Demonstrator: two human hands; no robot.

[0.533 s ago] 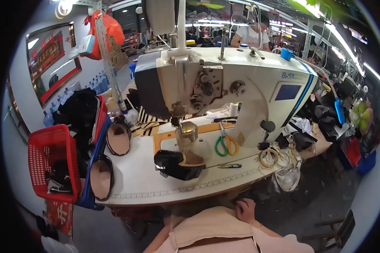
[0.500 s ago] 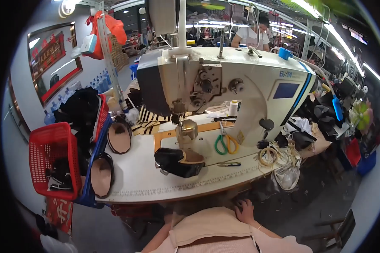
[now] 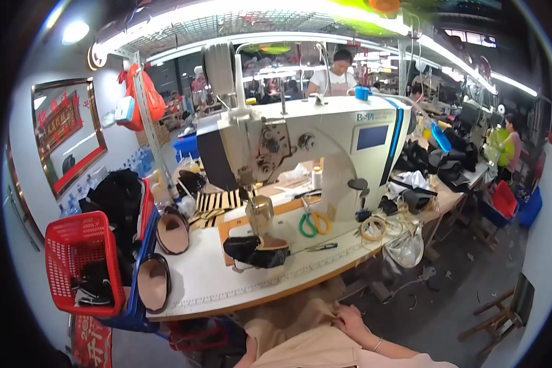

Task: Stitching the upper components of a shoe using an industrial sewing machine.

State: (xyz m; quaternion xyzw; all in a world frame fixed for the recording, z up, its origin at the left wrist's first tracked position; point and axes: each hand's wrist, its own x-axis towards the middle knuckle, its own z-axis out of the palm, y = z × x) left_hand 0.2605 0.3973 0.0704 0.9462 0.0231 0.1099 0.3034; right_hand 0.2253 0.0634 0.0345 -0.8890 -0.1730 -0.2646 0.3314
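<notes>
While the tan apron (image 3: 310, 351) lies across the lap, just below the table (image 3: 196, 273), the right hand (image 3: 351, 324) pinches its edge; whether the left hand (image 3: 250, 349) grips I cannot tell. Tugged carelessly, cloth could snag the table and jolt the black shoe (image 3: 254, 251).

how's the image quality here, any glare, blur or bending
Head view: fisheye bends the table's front edge into a curve; in the same view, the overhead light and the lamp at upper left glare white; also in the head view, the left hand and right hand look slightly soft, and the corners fall to black.
</notes>
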